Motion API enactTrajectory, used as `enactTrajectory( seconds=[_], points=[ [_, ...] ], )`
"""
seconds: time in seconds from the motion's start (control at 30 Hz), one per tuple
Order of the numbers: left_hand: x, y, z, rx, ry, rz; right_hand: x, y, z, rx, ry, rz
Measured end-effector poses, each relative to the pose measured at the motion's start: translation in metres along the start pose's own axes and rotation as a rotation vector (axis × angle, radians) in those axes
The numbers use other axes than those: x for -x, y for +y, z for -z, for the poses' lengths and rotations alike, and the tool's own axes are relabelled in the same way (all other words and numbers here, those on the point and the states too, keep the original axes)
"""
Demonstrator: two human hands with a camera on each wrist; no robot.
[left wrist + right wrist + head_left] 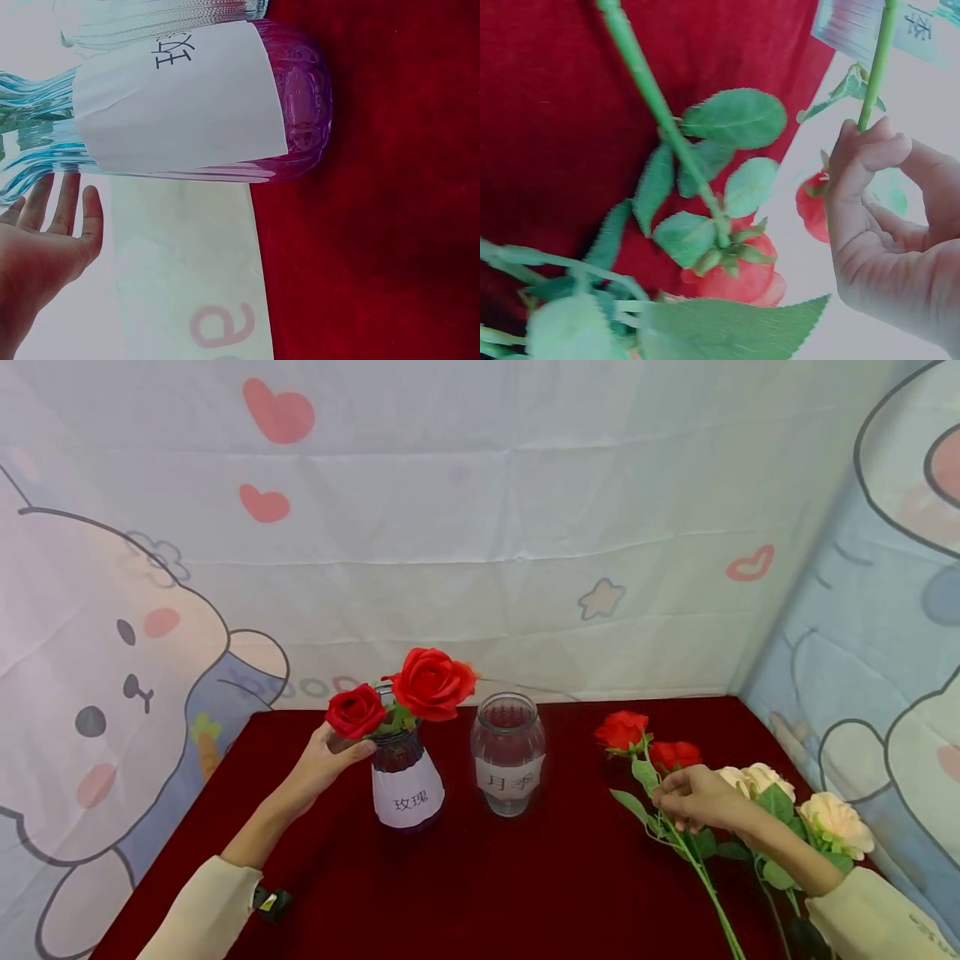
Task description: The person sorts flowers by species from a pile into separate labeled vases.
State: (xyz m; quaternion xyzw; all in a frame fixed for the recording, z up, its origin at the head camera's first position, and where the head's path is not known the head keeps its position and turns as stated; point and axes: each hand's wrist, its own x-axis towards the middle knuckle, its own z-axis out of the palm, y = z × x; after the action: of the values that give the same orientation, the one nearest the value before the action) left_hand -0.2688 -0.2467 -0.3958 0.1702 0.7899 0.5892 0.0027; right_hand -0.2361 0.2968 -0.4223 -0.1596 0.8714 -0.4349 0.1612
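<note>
My left hand [330, 757] is beside the neck of a glass vase [408, 793] with a white paper label. In the left wrist view its fingers [67, 202] look fairly straight, with the tips at the vase's ribbed neck. Two red roses, a smaller rose [356, 712] and a larger rose [432, 683], stand in this vase. On the right, my right hand [697, 797] pinches the green stem [879, 67] of a red rose [622, 730] between thumb and fingers. Another red rose [675, 755] lies just behind that hand.
A clear glass jar [508, 743], also labelled, stands right of the vase. Several cream roses [836, 823] with green leaves lie at the right, under and beside the right forearm. A dark red cloth [525, 893] covers the table; a printed curtain [525, 527] hangs behind.
</note>
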Motion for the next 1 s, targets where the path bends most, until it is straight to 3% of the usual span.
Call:
enactTrajectory(
  seconds=[0.27,0.47,0.77,1.0],
  points=[
    [-0.001,-0.003,0.0,-0.012,-0.003,-0.006,-0.007,-0.027,0.016,0.043,0.178,0.031],
    [-0.001,-0.003,0.0,-0.013,-0.001,-0.008,-0.018,-0.046,0.03,0.007,0.308,0.057],
    [-0.002,-0.002,0.0,-0.013,0.001,-0.002,-0.033,-0.074,0.035,-0.147,0.342,0.081],
    [-0.001,-0.001,0.0,-0.013,0.005,0.0,-0.041,-0.09,0.028,-0.182,0.371,0.162]
  ],
)
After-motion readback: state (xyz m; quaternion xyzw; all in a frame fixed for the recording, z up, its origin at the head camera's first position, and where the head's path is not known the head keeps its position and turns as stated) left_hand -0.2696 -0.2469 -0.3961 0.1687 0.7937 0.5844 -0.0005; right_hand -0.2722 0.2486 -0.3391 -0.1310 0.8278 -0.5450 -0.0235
